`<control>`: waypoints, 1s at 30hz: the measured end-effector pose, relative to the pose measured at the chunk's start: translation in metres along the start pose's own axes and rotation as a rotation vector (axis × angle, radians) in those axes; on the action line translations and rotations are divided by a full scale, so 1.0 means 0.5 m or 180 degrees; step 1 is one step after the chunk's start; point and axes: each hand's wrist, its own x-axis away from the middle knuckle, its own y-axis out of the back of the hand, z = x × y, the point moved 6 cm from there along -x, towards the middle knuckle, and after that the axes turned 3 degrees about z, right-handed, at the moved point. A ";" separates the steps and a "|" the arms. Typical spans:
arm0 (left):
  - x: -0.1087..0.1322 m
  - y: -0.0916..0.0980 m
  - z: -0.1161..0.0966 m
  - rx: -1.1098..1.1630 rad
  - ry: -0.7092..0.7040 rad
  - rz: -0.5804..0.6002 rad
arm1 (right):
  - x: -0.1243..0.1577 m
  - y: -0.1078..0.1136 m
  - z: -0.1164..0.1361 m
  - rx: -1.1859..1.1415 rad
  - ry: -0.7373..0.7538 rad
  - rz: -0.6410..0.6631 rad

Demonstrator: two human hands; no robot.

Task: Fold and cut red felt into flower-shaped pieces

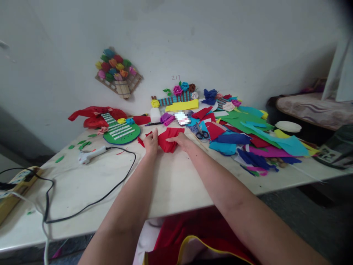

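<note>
Both my arms reach out over the white table (pixel 171 184). My left hand (pixel 151 141) pinches the near left edge of a red sheet of paper or felt (pixel 169 138) that lies folded on the table. My right hand (pixel 180 140) rests on top of the same red sheet, fingers pointing left and pressed down on it. The sheet lies between the two hands, partly hidden under them.
A white glue gun (pixel 89 154) with a black cord (pixel 110 193) lies at left. Scissors (pixel 202 134) and a heap of coloured sheets (pixel 248 136) fill the right side. A green guitar-shaped craft (pixel 121 132), a red bag (pixel 93 116) and paper flowers (pixel 182 92) stand near the wall.
</note>
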 end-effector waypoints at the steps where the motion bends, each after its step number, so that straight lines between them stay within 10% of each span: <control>1: -0.002 0.000 0.002 -0.0092 0.0010 -0.0025 | 0.001 -0.001 0.000 -0.0015 -0.0005 0.0012; 12: 0.016 0.022 -0.053 -0.1294 -0.0227 -0.0125 | 0.005 -0.005 0.002 0.0047 -0.0015 0.0168; 30: 0.024 -0.033 -0.045 -0.0533 -0.0543 0.0913 | 0.012 -0.012 -0.002 0.0082 -0.0237 0.0288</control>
